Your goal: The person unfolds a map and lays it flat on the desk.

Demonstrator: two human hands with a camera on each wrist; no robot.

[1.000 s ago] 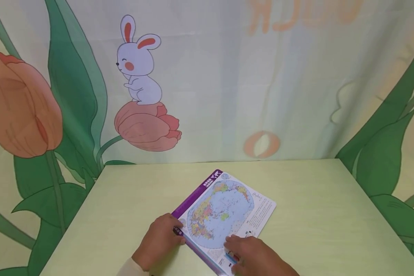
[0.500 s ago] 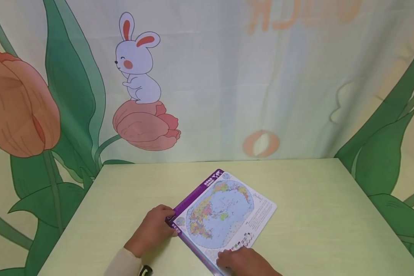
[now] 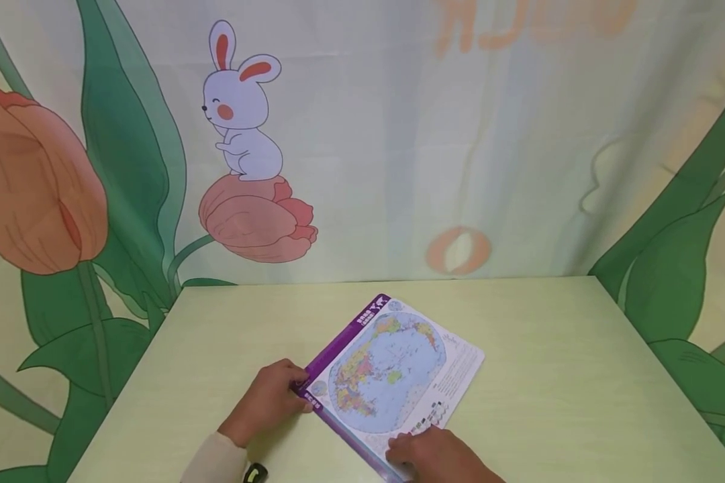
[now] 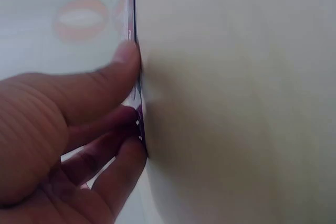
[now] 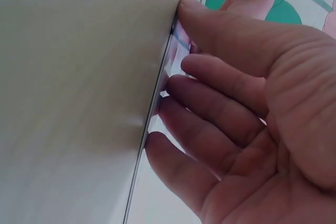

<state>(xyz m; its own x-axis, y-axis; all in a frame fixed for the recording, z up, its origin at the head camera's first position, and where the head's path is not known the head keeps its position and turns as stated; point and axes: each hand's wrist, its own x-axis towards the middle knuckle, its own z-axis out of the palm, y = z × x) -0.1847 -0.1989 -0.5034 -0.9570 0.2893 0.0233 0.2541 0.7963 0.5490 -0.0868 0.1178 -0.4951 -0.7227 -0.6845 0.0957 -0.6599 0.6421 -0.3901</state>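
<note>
A world map sheet (image 3: 393, 376) with a purple band lies aslant on the table. Along its lower left side shows a purple and blue edge strip with white characters; whether this is a second sheet beneath, I cannot tell. My left hand (image 3: 272, 396) grips the left corner, with thumb and fingers on the two sides of it. In the left wrist view, the left thumb and fingertips (image 4: 126, 53) touch the thin edge. At the near corner my right hand (image 3: 438, 456) holds the sheet, its fingers bent; the right wrist view has thumb and fingers (image 5: 176, 163) along the edge.
The pale yellow-green table (image 3: 556, 376) spreads around the map. Behind it hangs a curtain (image 3: 362, 134) printed with a rabbit and tulips. A black band (image 3: 256, 473) shows at the left wrist.
Since a second ago my left hand has shifted slightly left and up to the corner. My right hand has slid lower, uncovering more of the map's printing. The map has barely moved.
</note>
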